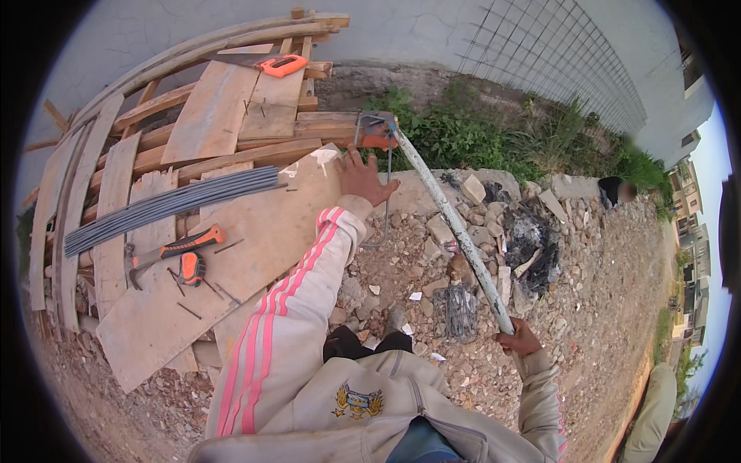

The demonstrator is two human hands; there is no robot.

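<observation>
My right hand grips the lower end of a long pale metal pipe. The pipe slants up and left to a small orange-and-grey fixture on the end of a wooden beam. A thin grey steel rod, bent with corners, runs around that fixture and hangs down past the beam. My left hand lies with fingers spread at the end of a wooden board, against the bent rod. Whether its palm presses the rod or only the board is hidden.
A bundle of grey rods, an orange-handled hammer, a tape measure and loose nails lie on the boards. A handsaw rests farther back. Bent wire frames, rubble and ash are on the ground. Wire mesh leans at the wall.
</observation>
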